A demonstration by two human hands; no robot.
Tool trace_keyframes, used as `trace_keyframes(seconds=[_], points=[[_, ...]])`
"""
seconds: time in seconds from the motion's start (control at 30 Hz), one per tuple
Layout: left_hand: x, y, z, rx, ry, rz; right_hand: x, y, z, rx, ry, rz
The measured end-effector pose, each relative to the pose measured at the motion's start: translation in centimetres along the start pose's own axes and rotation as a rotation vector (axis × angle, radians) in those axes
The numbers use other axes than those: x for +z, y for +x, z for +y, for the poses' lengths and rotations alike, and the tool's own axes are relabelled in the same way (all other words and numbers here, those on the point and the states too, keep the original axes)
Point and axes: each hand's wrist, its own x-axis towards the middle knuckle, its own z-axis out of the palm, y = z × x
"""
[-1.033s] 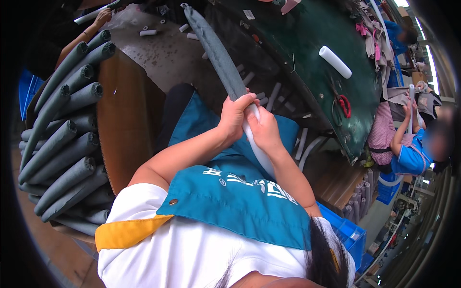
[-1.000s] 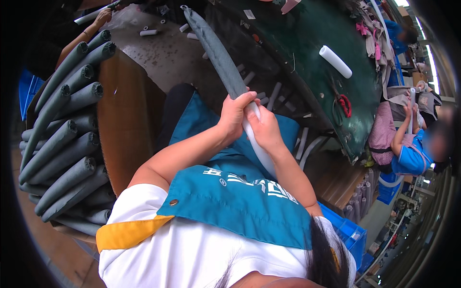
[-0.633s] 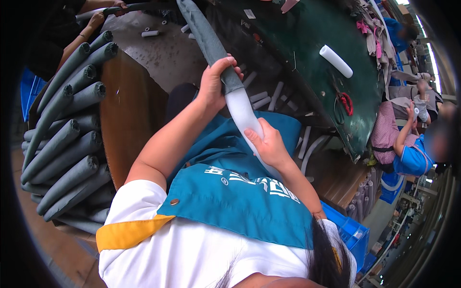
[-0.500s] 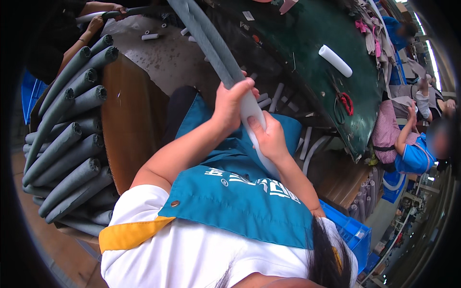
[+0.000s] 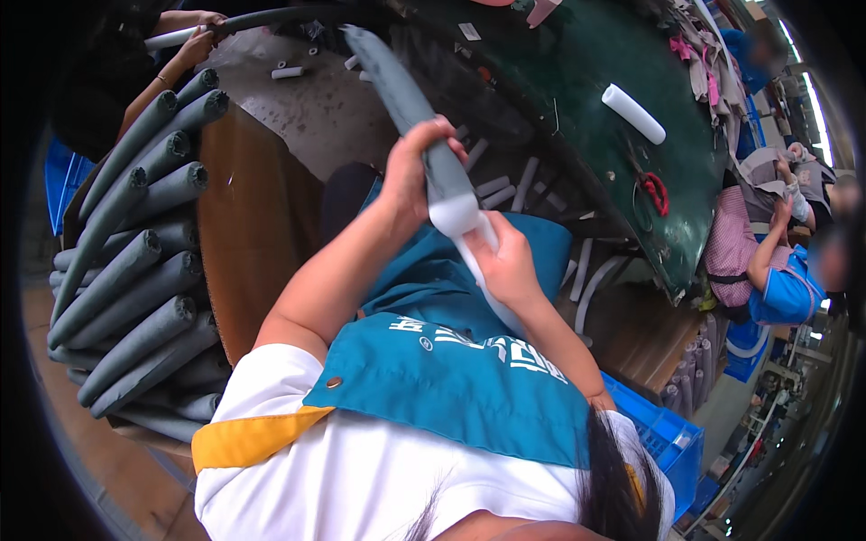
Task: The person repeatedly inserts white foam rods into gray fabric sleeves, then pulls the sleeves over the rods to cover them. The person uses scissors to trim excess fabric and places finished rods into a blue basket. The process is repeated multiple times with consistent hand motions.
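My left hand [image 5: 419, 167] is wrapped around a grey fabric sleeve [image 5: 397, 86], whose narrow far end points up and away to the left. Out of the sleeve's near end comes a white foam tube [image 5: 454, 215], showing a rounded white bulge there. Below that bulge, my right hand [image 5: 507, 261] grips the white tube, thumb on top. The tube's lower part runs down against my teal apron [image 5: 451, 352]. Motion blurs the sleeve slightly.
Many grey-covered tubes [image 5: 135, 316] are stacked at left beside a brown cardboard sheet [image 5: 257, 225]. A green table [image 5: 577, 117] at right bears a white tube piece [image 5: 634, 114] and red-handled scissors [image 5: 656, 192]. A co-worker's hands [image 5: 203, 36] hold another tube at upper left.
The sleeve's far end, earlier beyond the top edge, now shows in view. My left hand has shifted up and left along the sleeve; my right hand stays lower on the white tube.
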Motion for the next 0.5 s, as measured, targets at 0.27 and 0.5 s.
trace_keyframes(seconds=[0.27,0.5], points=[[2.4,-1.3,1.1,0.242,0.231,0.032,-1.4,0.2,-1.1,-0.016,0.054,-0.165],[2.9,-0.1,4.1,0.286,0.273,0.054,-2.1,-0.6,-1.6,0.112,0.103,-0.14]])
